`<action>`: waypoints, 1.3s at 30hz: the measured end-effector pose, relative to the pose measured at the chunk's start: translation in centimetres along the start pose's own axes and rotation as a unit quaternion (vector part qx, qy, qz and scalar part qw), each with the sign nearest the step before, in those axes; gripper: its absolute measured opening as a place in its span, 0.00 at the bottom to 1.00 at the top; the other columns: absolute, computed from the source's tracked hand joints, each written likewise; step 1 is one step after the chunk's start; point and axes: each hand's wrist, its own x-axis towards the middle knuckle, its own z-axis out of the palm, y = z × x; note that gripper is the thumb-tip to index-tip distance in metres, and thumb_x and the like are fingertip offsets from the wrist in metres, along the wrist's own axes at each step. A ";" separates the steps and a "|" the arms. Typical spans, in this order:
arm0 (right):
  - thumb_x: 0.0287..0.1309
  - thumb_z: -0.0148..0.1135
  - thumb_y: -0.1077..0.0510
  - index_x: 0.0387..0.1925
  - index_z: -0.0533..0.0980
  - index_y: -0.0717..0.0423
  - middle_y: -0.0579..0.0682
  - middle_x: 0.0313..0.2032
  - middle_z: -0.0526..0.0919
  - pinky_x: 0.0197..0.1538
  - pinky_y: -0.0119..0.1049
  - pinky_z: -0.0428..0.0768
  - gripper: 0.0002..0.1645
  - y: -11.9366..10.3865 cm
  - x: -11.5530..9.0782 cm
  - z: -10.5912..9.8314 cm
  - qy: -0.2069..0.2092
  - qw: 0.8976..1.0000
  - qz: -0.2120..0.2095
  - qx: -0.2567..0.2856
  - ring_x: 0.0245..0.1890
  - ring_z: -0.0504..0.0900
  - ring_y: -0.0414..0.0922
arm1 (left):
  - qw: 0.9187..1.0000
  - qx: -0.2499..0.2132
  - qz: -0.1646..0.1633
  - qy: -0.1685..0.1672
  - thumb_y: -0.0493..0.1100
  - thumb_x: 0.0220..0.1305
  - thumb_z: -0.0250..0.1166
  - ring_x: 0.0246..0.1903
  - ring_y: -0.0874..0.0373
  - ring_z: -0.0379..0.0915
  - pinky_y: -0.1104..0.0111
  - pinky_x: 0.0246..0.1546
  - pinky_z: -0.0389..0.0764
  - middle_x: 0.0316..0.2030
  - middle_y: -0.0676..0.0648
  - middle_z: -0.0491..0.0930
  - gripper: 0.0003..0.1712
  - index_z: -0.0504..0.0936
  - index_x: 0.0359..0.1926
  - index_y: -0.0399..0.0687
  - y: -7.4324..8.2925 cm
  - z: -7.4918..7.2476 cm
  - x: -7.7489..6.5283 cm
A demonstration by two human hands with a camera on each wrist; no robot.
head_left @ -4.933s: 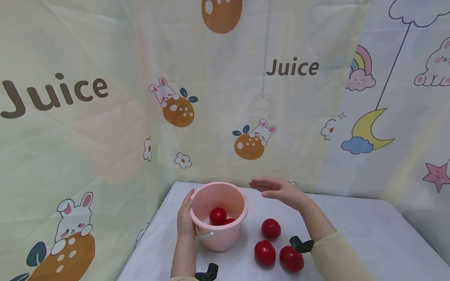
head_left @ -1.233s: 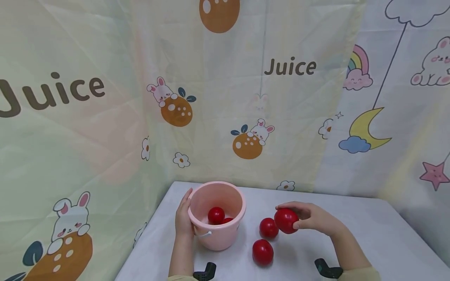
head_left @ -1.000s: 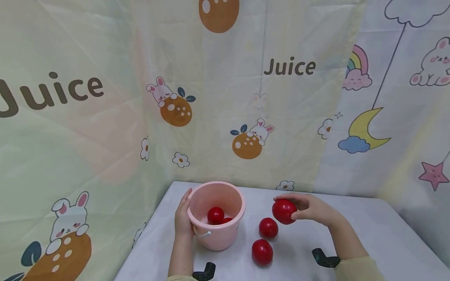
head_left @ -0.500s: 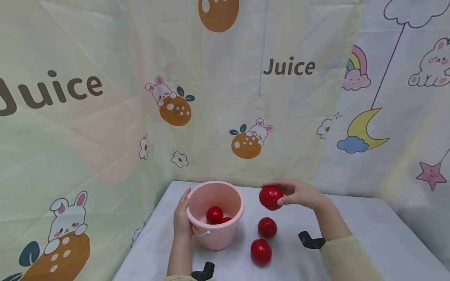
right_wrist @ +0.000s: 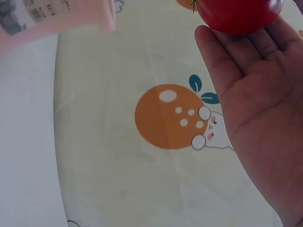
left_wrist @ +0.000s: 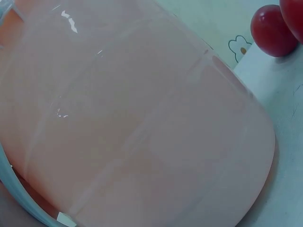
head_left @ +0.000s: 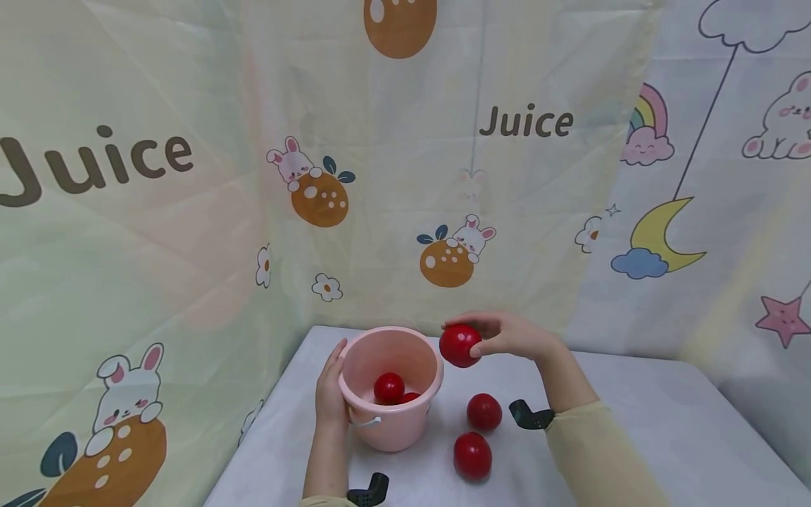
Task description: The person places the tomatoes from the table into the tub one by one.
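A person's right hand (head_left: pixel 507 334) is pinching a red tomato (head_left: pixel 460 346) between thumb and fingers, spread only to the fruit's width, and is holding it aloft just beside the rim of a pink bucket (head_left: pixel 395 431). The left hand (head_left: pixel 331 394) is laying straight fingers along the bucket's outer wall. Having hovered farther right half a second earlier, the fruit is nearing the bucket, where two tomatoes (head_left: pixel 389 388) are lying; two more tomatoes (head_left: pixel 472 456) are resting on the white table (head_left: pixel 665 422).

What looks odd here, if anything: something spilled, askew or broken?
Nothing stands out. I see no spill or damage on the white table or pink bucket, which the left hand touches. Tomatoes lie inside it, two more outside, and the right hand holds another tomato near the rim.
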 end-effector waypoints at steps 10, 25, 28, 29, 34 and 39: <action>0.54 0.71 0.53 0.64 0.73 0.41 0.48 0.59 0.79 0.50 0.47 0.85 0.34 -1.7 3.2 0.8 -0.030 0.999 -0.003 0.009 0.58 0.76 0.53 | 1.000 -0.005 -0.003 -0.002 0.59 0.73 0.50 0.70 0.57 0.60 0.49 0.67 0.70 0.70 0.62 0.66 0.23 0.68 0.67 0.78 -0.1 -0.2 0.0; 0.51 0.74 0.48 0.60 0.75 0.31 0.42 0.58 0.79 0.51 0.44 0.84 0.33 -2.8 7.4 2.6 -0.049 0.998 0.022 -0.009 0.61 0.74 0.48 | 1.000 -0.008 -0.003 0.001 0.59 0.73 0.49 0.72 0.54 0.58 0.45 0.69 0.66 0.70 0.60 0.65 0.23 0.69 0.67 0.77 -0.1 -0.4 0.2; 0.49 0.75 0.48 0.59 0.76 0.30 0.41 0.58 0.79 0.50 0.44 0.85 0.33 -2.9 8.3 3.1 -0.058 0.998 0.024 -0.019 0.61 0.74 0.48 | 1.000 -0.014 -0.006 0.001 0.60 0.73 0.49 0.72 0.54 0.58 0.45 0.69 0.65 0.70 0.60 0.66 0.22 0.70 0.66 0.78 -0.1 -0.4 0.3; 0.49 0.75 0.48 0.59 0.76 0.29 0.40 0.57 0.79 0.50 0.43 0.85 0.34 -3.0 8.6 3.2 -0.060 0.998 0.026 -0.024 0.61 0.74 0.47 | 1.000 -0.015 -0.007 0.002 0.60 0.73 0.50 0.71 0.54 0.58 0.45 0.69 0.65 0.69 0.61 0.66 0.22 0.70 0.66 0.78 -0.1 -0.3 0.3; 0.49 0.75 0.48 0.58 0.76 0.28 0.39 0.56 0.79 0.49 0.42 0.85 0.32 -3.1 9.7 3.7 -0.072 0.996 0.041 -0.042 0.59 0.75 0.46 | 1.000 -0.022 -0.015 -0.002 0.61 0.71 0.53 0.70 0.56 0.59 0.47 0.68 0.67 0.68 0.62 0.67 0.23 0.70 0.65 0.78 -0.1 -0.2 0.4; 0.48 0.76 0.47 0.57 0.77 0.28 0.39 0.54 0.80 0.50 0.46 0.85 0.32 -3.5 10.6 4.1 -0.088 0.992 0.063 -0.061 0.58 0.76 0.46 | 1.000 -0.024 -0.015 -0.005 0.61 0.70 0.55 0.70 0.55 0.59 0.46 0.67 0.68 0.68 0.60 0.68 0.24 0.69 0.66 0.78 -0.1 -0.1 0.3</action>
